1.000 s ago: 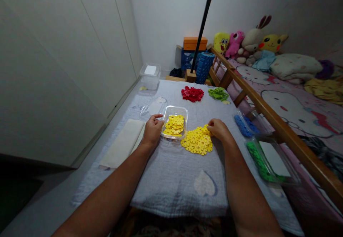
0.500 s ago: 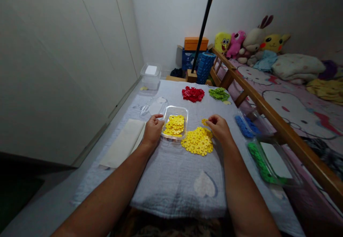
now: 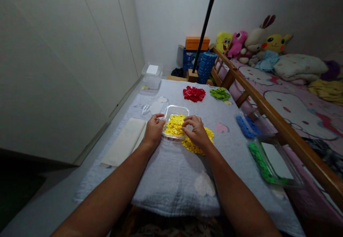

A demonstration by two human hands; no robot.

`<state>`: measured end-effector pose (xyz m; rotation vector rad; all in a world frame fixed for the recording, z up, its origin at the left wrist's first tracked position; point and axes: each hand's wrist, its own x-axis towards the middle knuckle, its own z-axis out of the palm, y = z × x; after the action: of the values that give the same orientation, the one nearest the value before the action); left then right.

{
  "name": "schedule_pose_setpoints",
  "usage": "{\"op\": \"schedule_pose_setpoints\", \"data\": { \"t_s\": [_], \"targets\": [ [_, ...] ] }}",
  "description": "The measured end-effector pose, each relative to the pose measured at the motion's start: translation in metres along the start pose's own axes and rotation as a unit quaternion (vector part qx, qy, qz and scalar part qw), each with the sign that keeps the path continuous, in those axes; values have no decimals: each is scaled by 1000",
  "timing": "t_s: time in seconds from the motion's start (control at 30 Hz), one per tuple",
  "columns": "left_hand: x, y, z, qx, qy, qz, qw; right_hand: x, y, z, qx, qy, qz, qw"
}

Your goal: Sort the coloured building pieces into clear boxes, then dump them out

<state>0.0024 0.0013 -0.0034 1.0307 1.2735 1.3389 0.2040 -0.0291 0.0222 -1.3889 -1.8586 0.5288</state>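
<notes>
A clear plastic container (image 3: 175, 109) holds a heap of yellow interlocking flower-shaped discs (image 3: 174, 123). My left hand (image 3: 153, 129) is at its left side, with thumb and fingers closed on the rim. My right hand (image 3: 196, 129) reaches over the right rim, thumb and index fingertips close together in a pinch. A yellow disc seems to be at those fingertips, though it blends with the heap behind it. Just right of the container, a loose pile of yellow discs (image 3: 193, 147) lies on the cloth, partly hidden under my right hand and wrist.
Red (image 3: 194, 94) and light green pieces (image 3: 220, 94) lie in piles at the back. Boxes of blue (image 3: 248, 125) and green pieces (image 3: 261, 164) line the right edge. A clear lid (image 3: 155, 106), folded beige cloth (image 3: 124, 140) and stacked containers (image 3: 152, 75) are left.
My right hand has moved left from beyond the loose pile to the container's right rim, carrying a yellow disc. My left hand keeps its place at the container.
</notes>
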Motion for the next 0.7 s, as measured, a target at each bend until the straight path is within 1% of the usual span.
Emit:
{"op": "schedule_pose_setpoints", "data": {
  "t_s": [0.13,0.23,0.37,0.43,0.5,0.57,0.7],
  "targets": [
    [1,-2,-1,5,0,4,1000,-1,3,3,-24,-5,-1,1000],
    [2,-2,-1,9,0,7,1000,-1,9,2,-27,23,-6,999],
    [1,-2,-1,17,0,8,1000,2,26,-13,-41,68,15,997],
    [1,-1,-1,18,0,7,1000,4,36,-25,-62,70,43,995],
    [1,-1,0,15,0,6,1000,3,44,-36,-92,42,76,992],
    [0,0,0,11,-1,6,1000,2,50,-44,-122,-12,99,987],
    [0,0,0,9,0,5,1000,-3,55,-52,-180,-121,102,971]
  ]
}}
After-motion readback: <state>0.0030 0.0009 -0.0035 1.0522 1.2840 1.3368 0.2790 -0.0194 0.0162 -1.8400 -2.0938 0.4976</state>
